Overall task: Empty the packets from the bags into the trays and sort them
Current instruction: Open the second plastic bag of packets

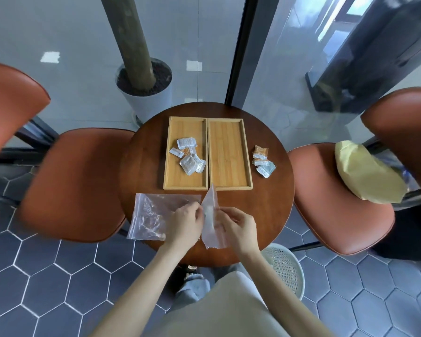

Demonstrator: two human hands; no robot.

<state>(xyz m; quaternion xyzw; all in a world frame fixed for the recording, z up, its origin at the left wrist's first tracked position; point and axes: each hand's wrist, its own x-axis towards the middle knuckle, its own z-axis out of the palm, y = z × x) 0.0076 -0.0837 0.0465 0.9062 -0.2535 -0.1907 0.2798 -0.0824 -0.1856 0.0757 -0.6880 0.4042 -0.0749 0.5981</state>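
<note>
Two bamboo trays lie side by side on the round wooden table (141,166). The left tray (178,178) holds several white packets (188,155) and an orange one. The right tray (229,176) has nothing in it. A small pile of orange and white packets (263,160) sits on the table right of the trays. My left hand (185,224) and my right hand (238,227) both grip a clear plastic bag (210,215), held upright above the table's near edge. A second clear bag (151,215) lies flat at the near left, partly under my left hand.
Orange-brown chairs stand left (78,183) and right (338,203) of the table; the right one carries a yellow cushion (367,176). A white mesh basket (287,268) stands on the floor by my right forearm. A potted trunk (144,93) stands behind the table.
</note>
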